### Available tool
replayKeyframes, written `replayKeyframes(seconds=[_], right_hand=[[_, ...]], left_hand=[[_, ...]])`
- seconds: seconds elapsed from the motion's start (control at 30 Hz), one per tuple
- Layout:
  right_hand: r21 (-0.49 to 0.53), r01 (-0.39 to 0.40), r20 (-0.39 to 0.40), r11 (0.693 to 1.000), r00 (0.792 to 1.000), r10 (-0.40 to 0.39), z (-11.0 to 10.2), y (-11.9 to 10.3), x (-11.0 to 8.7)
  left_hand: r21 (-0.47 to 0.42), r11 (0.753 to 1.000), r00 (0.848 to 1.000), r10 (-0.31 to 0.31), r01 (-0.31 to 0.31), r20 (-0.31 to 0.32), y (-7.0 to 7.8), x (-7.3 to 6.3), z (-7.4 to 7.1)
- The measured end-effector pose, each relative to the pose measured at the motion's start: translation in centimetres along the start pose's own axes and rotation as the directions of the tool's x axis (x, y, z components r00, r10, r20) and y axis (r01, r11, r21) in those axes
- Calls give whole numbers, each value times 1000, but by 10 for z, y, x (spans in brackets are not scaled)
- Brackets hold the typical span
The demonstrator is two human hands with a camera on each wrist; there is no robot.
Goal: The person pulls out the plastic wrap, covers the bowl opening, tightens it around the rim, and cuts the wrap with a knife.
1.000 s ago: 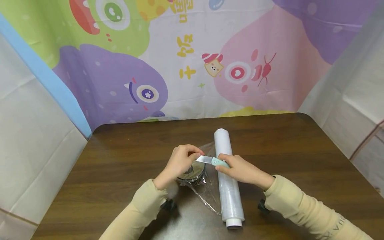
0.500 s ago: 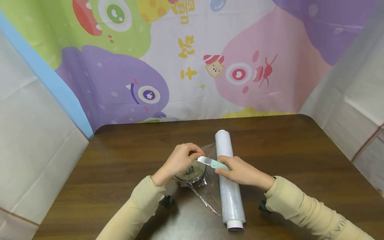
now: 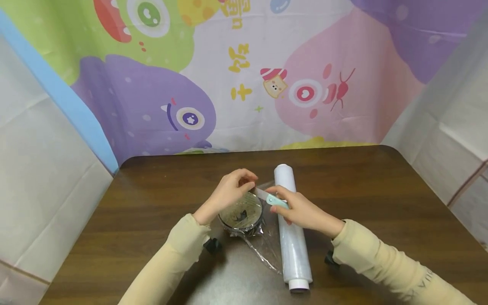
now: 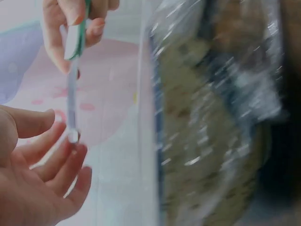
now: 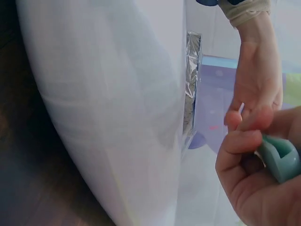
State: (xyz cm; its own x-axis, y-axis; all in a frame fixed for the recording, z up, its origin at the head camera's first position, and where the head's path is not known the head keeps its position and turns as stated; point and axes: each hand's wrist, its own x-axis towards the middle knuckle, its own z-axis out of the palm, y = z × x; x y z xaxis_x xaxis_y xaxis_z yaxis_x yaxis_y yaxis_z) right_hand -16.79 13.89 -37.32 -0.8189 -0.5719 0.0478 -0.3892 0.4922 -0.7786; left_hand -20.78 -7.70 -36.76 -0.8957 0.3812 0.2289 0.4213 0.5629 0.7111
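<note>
A dark bowl covered in cling film stands on the brown table. My left hand hovers over the bowl's far rim and pinches the film's edge. Beside it my right hand grips a small knife by its teal handle; the blade points left at my left fingertips. In the left wrist view the blade meets my left fingers next to the wrapped bowl. The film roll lies under my right hand, with a sheet still running to the bowl.
A cartoon-printed cloth hangs behind the table, and white sheets close off both sides. The roll fills most of the right wrist view, with the teal handle in my right hand there.
Both hands have shifted slightly away from me along the film. The knife has moved toward the roll's far end, and the bowl's top shows more under my left hand.
</note>
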Motion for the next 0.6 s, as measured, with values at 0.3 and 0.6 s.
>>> replayKeyframes(seconds=[0.3, 0.6], right_hand=[[-92, -154, -243, 984, 962, 128, -5, 0, 7], [-124, -237, -310, 964, 932, 189, -13, 1, 19]], left_hand=[[-1, 984, 984, -179, 179, 3, 5, 21, -17], [101, 968, 957, -245, 231, 156, -2, 51, -17]])
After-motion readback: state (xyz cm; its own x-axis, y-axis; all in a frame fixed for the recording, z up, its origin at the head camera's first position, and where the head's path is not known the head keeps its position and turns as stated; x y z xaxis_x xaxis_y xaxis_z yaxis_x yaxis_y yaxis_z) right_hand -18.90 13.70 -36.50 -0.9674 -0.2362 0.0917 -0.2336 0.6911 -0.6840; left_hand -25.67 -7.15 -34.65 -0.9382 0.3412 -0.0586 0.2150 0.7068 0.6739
